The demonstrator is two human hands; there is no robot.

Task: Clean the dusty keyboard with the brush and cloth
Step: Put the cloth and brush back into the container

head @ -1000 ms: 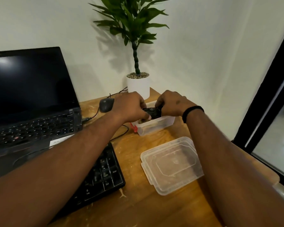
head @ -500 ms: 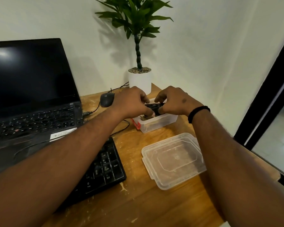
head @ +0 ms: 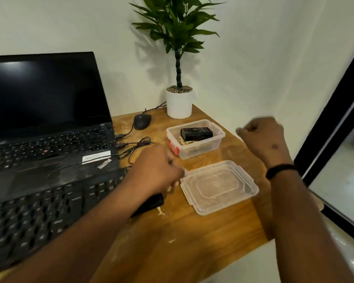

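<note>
**A:** What have you got around the keyboard (head: 49, 209) from your feed?

**B:** I see it black, at the near left of the wooden tabletop (head: 192, 237), running out of view on the left. An open laptop (head: 45, 119) sits just behind it, its front edge overlapping the keyboard's far side. Pale specks of dust lie on the wood beside the keyboard's right end.

**A:** And the hands?

**B:** The left hand (head: 155, 172) hovers over the keyboard's right end, blurred, its fingertips near the corner of a clear lid (head: 219, 186) lying flat on the wood. I cannot tell whether its grip is closed on anything. The right hand (head: 262, 137) is raised at the far right, above the tabletop edge, fingers curled in loosely with nothing in them; a black band (head: 280, 170) circles that wrist.

**A:** Anything in the way?

**B:** A clear container (head: 194, 139) with a red clip stands open, far of the lid, holding a black boxy item (head: 196, 133) on top of something pale. I cannot make out a brush or cloth for certain. A black mouse (head: 142, 121) lies left of the container, its cable looping between laptop and container. A potted plant (head: 179, 99) in a white pot stands at the far edge against the wall.
</note>
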